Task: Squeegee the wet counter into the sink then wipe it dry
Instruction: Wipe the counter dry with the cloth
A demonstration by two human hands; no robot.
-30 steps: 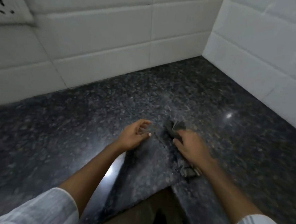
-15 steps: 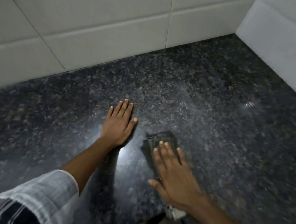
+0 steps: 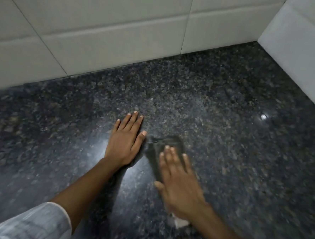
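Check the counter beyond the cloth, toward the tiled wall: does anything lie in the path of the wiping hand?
Nothing visible does. The right hand presses flat on the dark cloth, and the granite counter ahead runs bare to the tiled wall. The left hand rests flat beside the cloth, left of that path.

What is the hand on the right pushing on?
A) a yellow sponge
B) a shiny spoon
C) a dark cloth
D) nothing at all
C: the right hand lies with straight fingers flat on a dark cloth spread on the granite counter, while the left hand rests flat on the bare stone beside it.
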